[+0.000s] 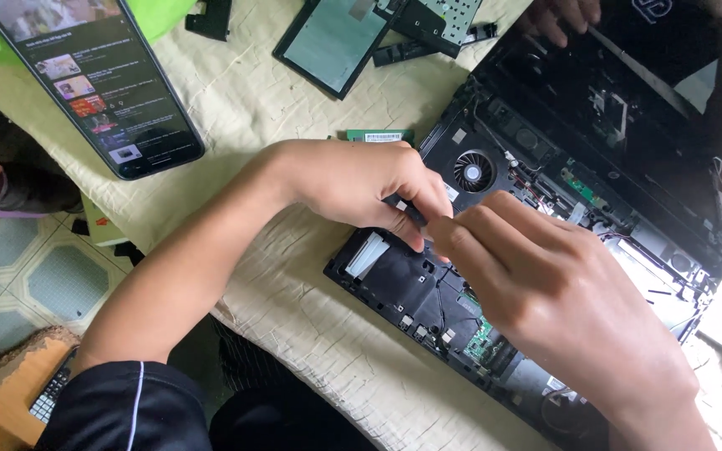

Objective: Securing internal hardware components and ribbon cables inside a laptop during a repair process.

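We pinch small black part [404,209] between left hand [361,179] and right hand [528,276] fingers, both closed; keep grip steady above open laptop [411,284], fan [472,170] just beyond.

The person wears a black short sleeve [127,405] with a thin white stripe; both forearms bare.

Matt black plastic laptop chassis [403,284]; wrinkled cream cloth [311,334]; glossy phone [94,75].
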